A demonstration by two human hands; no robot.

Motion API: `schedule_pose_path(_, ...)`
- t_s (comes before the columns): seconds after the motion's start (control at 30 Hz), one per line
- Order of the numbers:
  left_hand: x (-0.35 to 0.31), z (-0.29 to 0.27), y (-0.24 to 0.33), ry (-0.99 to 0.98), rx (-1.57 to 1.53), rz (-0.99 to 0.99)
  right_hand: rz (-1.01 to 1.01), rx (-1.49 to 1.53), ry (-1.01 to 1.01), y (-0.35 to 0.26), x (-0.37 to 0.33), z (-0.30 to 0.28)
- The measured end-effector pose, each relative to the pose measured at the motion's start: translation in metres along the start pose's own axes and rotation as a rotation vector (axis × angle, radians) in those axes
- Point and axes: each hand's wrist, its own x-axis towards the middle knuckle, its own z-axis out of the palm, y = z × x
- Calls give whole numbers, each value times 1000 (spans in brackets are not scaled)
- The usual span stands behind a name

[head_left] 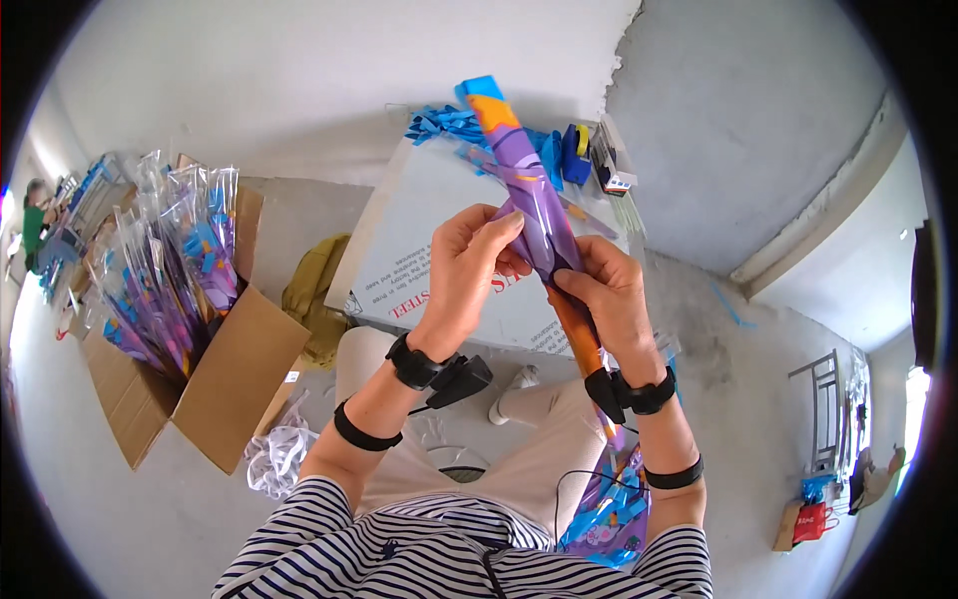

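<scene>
A long, narrow folded bundle [539, 205] of glossy printed material, purple with orange and blue, slants up in front of me over the table. My left hand [474, 262] pinches its left side near the middle, thumb on top. Just below, on the other side, my right hand [611, 298] grips it with the thumb pressed on its face. The bundle's blue end points up and away from me, while its orange lower part runs down beside my right wrist. Under it is a table [399, 240] with a pale printed top. Whether the bundle is cloth or film I cannot tell.
Blue strips [449, 124] lie heaped at the table's far edge, near a blue tape dispenser [576, 155] and a small box [617, 165]. At left stands an open carton [239, 374] full of similar bundles in clear sleeves. More purple-blue pieces [614, 509] lie beside my right thigh.
</scene>
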Motion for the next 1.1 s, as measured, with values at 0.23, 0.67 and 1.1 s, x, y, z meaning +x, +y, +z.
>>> schedule_pose_path(0.23, 3, -2, -9, 30, 89, 22, -3, -99, 42, -3, -5, 13)
schedule_pose_path(0.67, 2, -9, -14, -46, -53, -21, 181, 13, -143, 6, -10, -3)
schedule_pose_path(1.1, -1, -11, -24, -87, -58, -96, 157, -41, -76, 11, -14, -1)
